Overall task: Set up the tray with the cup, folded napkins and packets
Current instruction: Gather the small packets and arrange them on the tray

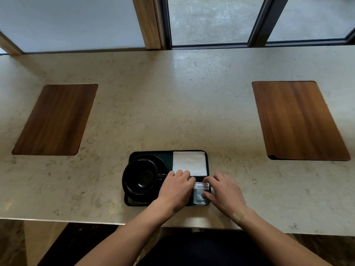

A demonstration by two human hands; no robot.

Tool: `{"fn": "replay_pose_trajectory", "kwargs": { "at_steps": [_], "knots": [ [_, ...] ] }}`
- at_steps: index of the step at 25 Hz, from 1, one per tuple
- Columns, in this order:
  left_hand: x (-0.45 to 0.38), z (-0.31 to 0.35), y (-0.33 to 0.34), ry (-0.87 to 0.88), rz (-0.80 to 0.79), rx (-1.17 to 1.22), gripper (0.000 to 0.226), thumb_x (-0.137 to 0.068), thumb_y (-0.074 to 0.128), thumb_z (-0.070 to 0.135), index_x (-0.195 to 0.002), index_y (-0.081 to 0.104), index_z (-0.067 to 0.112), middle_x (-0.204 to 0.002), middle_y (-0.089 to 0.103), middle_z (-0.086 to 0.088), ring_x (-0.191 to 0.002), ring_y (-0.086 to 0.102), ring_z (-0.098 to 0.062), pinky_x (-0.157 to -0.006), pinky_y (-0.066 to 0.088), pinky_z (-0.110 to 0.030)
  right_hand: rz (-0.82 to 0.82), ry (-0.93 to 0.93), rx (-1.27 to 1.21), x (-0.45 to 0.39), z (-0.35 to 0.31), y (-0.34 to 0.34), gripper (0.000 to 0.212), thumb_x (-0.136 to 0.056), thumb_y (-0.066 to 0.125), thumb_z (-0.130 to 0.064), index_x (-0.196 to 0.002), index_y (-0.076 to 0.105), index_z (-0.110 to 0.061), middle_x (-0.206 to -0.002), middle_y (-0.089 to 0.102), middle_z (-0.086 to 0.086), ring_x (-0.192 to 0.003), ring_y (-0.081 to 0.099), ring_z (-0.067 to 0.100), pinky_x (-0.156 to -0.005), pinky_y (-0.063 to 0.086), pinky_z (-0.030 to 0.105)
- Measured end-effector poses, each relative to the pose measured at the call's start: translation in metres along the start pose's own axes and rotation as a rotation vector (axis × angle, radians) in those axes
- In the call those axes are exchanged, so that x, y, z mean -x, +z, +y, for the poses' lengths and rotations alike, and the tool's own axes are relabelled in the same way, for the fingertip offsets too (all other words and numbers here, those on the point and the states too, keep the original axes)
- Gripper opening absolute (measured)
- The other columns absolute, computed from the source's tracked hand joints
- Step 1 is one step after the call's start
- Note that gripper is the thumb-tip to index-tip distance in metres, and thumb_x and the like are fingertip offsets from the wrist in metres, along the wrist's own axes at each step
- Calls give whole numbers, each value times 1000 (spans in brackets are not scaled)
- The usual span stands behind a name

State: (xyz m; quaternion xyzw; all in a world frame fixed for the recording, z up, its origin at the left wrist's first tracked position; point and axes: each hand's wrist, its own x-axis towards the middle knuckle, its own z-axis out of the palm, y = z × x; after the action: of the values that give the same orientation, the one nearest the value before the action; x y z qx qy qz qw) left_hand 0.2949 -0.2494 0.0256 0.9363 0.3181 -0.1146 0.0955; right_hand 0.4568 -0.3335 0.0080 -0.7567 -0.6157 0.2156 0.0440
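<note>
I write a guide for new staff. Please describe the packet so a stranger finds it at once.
On the stone counter, find the black tray. The packet lies in its near right corner, between both hands, below the white napkin. Only it is grey and printed.

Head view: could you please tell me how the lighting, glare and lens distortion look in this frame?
Head view: daylight from the windows puts a soft sheen on the stone counter; the wide lens bows the counter's edges; the black cup and tray sit dark, showing little detail; the packet print is too small to read; both hands look sharp.

Black cup (141, 176), white napkin (189, 163), packet (200, 194) on tray (207, 160).
</note>
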Motion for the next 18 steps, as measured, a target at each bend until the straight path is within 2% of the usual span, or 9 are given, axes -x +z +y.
{"fn": "replay_pose_trajectory", "kwargs": {
  "at_steps": [5,12,18],
  "knots": [
    [-1,-1,1,27,-35,-1,29,-88,54,31,-112,55,15,-108,52,-7,-99,47,-28,-79,33,-40,0,-22,25,-2,1,-2,31,-83,62,-49,-110,58,-35,-95,54,-8,-86,47,16,-67,32,27],
    [-1,-3,4,17,-22,-28,34,-87,59,33,-115,55,15,-112,54,-8,-101,48,-27,-83,37,-42,-32,-34,9,1,6,-6,45,-82,60,-56,-121,52,-36,-106,54,-9,-91,47,12,-70,33,25],
    [-3,1,7,17,-18,-37,36,-86,61,36,-113,53,14,-111,53,-8,-100,48,-28,-83,36,-42,-36,-33,27,0,4,-6,45,-81,62,-53,-121,52,-34,-109,54,-7,-94,48,14,-70,33,26]
  ]
}}
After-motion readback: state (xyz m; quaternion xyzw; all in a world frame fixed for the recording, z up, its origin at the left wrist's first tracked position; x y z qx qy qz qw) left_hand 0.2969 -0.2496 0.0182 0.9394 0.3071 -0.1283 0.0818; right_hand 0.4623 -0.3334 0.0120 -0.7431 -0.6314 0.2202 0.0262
